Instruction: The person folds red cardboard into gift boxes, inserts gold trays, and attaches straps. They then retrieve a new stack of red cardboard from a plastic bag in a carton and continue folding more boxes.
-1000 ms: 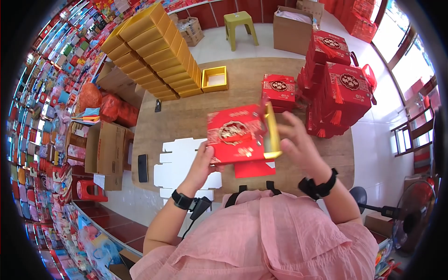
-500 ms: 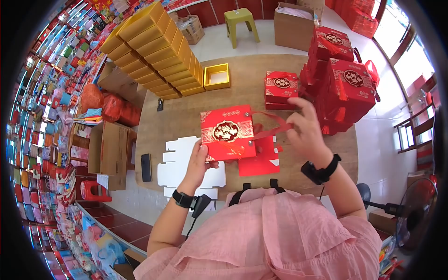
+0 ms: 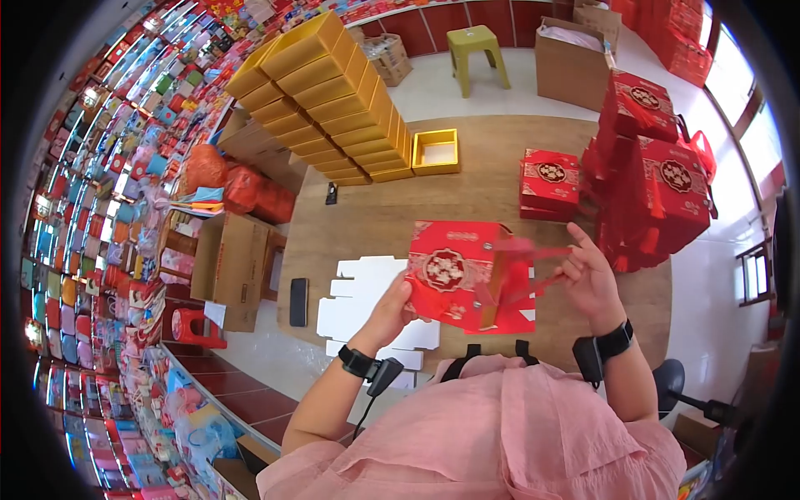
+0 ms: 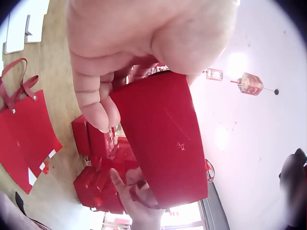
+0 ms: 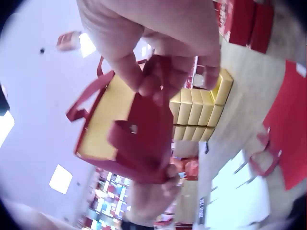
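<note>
My left hand (image 3: 390, 314) grips a red gift box (image 3: 450, 268) by its left end, above the table. A gold-and-dark medallion and pale patterned bands decorate its face. The right hand (image 3: 593, 279) pinches one of the box's red ribbon handles (image 5: 160, 79) between thumb and fingers, index finger raised in the head view. A second ribbon handle (image 5: 86, 98) stands out at the far edge of the box's yellowish end (image 5: 108, 122). Beneath the box lies a flat red bag piece (image 4: 24, 134) with ribbon handles, beside flat white card blanks (image 3: 362, 304).
Gold trays (image 3: 333, 100) are stacked high at the back left, with a single gold tray (image 3: 436, 152) beside them. Finished-looking red boxes (image 3: 658, 187) are piled at the right, near a smaller pair (image 3: 550, 179). A black phone (image 3: 298, 302) lies at the table's left edge.
The box has turned so its handle end faces the right hand more. A second ago a yellow-edged opening showed there; then the right hand reached the ribbon handles. The head view has swung left.
</note>
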`<action>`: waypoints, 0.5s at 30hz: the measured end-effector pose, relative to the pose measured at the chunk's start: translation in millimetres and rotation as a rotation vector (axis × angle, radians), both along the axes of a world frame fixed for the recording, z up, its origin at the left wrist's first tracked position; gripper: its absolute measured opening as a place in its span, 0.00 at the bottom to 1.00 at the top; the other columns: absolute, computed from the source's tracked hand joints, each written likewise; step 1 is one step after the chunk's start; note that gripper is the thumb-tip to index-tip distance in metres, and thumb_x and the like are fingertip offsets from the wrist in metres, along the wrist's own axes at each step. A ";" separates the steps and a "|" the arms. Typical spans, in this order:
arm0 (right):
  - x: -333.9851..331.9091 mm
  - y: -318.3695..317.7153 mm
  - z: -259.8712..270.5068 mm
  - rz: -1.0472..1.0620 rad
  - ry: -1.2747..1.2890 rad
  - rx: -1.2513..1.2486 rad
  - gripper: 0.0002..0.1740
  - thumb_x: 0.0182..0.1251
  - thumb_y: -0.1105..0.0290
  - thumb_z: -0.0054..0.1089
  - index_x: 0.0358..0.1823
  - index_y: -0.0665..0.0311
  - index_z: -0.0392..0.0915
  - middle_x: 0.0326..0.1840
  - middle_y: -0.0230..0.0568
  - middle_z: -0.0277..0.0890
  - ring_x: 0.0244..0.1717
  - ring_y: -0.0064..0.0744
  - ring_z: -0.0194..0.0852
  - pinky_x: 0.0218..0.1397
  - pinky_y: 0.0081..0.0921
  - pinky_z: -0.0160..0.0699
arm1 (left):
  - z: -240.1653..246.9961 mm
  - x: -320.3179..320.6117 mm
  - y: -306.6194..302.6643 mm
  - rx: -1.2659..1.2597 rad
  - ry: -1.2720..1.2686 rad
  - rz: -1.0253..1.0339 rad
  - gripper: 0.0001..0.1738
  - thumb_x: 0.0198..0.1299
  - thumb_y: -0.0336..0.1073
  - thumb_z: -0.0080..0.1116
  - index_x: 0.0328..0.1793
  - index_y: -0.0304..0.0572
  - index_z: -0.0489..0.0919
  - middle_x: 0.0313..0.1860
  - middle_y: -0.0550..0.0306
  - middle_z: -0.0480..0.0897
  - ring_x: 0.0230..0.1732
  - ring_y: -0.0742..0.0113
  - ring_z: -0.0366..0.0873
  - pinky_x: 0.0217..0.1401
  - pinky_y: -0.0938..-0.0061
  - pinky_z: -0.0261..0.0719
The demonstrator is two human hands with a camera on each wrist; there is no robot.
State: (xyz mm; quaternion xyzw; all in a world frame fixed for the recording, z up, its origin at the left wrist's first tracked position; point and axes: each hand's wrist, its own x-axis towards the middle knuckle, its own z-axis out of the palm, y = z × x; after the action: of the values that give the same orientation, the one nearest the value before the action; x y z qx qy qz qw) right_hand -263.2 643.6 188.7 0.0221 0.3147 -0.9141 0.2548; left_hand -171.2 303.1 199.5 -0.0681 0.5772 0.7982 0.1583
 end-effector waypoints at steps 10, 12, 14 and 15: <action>14.6 26.4 -8.9 -0.132 -0.007 0.279 0.22 0.66 0.76 0.49 0.61 0.61 0.60 0.42 0.34 0.74 0.46 0.30 0.75 0.50 0.26 0.74 | -13.6 -47.6 13.9 -0.021 -0.048 0.034 0.31 0.70 0.58 0.36 0.71 0.47 0.60 0.57 0.54 0.77 0.49 0.67 0.79 0.47 0.67 0.81; 21.4 43.0 -27.2 -0.146 -0.034 0.339 0.19 0.67 0.75 0.49 0.59 0.61 0.63 0.46 0.35 0.74 0.49 0.29 0.75 0.51 0.25 0.73 | -19.6 -76.0 30.3 0.000 -0.054 0.027 0.30 0.71 0.58 0.35 0.69 0.48 0.62 0.53 0.57 0.79 0.45 0.67 0.80 0.46 0.68 0.80; 30.2 56.5 -48.2 -0.068 -0.040 0.418 0.16 0.68 0.73 0.50 0.56 0.61 0.66 0.46 0.36 0.75 0.50 0.30 0.75 0.53 0.27 0.73 | -17.5 -110.2 48.8 0.025 -0.056 0.017 0.28 0.71 0.58 0.35 0.65 0.48 0.67 0.52 0.59 0.80 0.39 0.67 0.80 0.43 0.69 0.79; 35.3 60.1 -51.7 -0.077 -0.078 0.403 0.11 0.68 0.74 0.50 0.51 0.61 0.69 0.44 0.35 0.76 0.46 0.28 0.76 0.52 0.26 0.73 | -19.9 -129.8 57.7 0.028 -0.064 0.001 0.28 0.71 0.58 0.35 0.65 0.48 0.67 0.52 0.59 0.80 0.39 0.67 0.80 0.43 0.69 0.79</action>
State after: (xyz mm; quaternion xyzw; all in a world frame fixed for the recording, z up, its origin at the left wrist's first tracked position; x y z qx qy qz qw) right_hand -227.9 703.7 137.0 0.1201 0.4801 -0.8402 0.2220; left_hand -301.1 360.8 179.6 -0.0917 0.5606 0.8036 0.1774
